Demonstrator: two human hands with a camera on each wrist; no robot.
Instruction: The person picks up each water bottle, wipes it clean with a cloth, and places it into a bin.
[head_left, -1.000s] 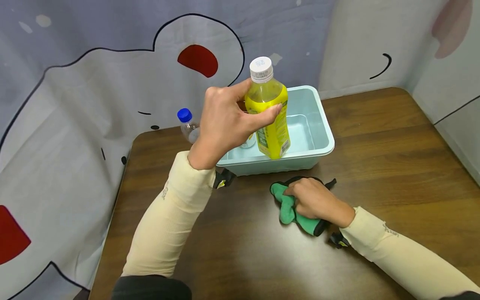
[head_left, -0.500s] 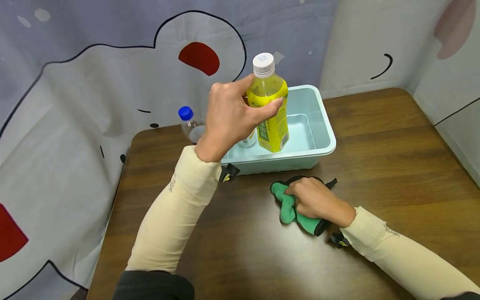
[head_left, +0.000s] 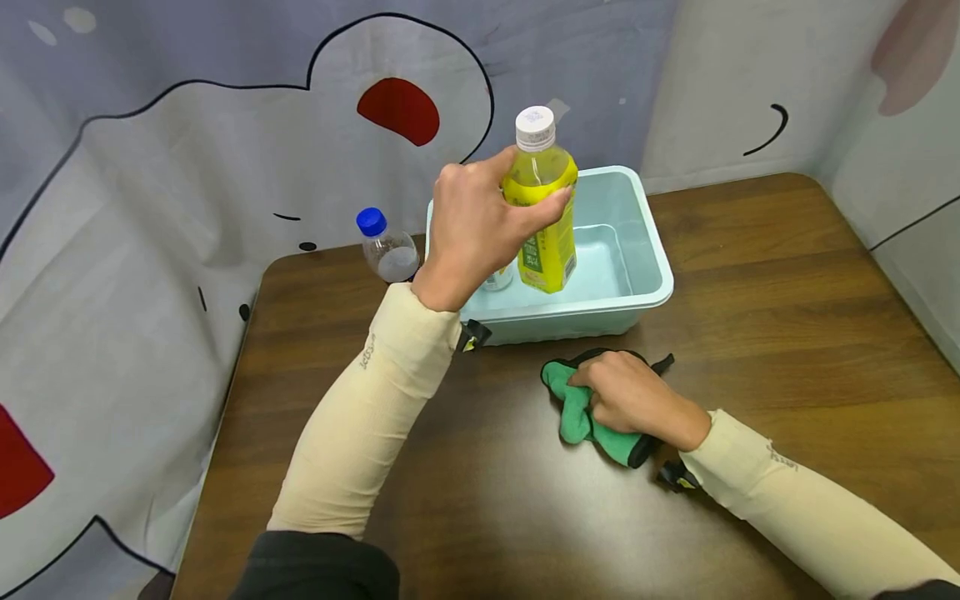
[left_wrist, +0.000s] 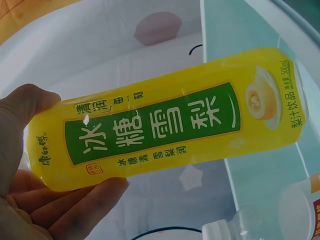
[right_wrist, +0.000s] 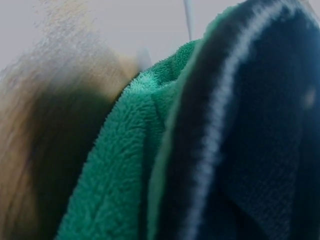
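Observation:
My left hand (head_left: 480,227) grips a yellow drink bottle (head_left: 551,246) near its shoulder, thumb on one side and fingers on the other. The bottle has a white cap and is nearly upright, over the inside of a pale blue plastic tub (head_left: 573,321). In the left wrist view the green-and-yellow label of the drink bottle (left_wrist: 165,120) faces the camera. On the table, my right hand (head_left: 633,396) holds a bunched green cloth (head_left: 576,417) with black edging, its fingers curled into the fabric. The cloth (right_wrist: 115,165) fills much of the right wrist view.
A clear bottle with a blue cap (head_left: 371,222) stands left of the tub. Another bottle with a white label (head_left: 498,277) is inside the tub, partly hidden by my left hand. The wooden table (head_left: 772,292) meets a patterned curtain (head_left: 225,175) behind.
My left hand has carried the yellow bottle slightly right and farther back, so its base now appears within the tub's opening. The right hand and cloth have stayed in place.

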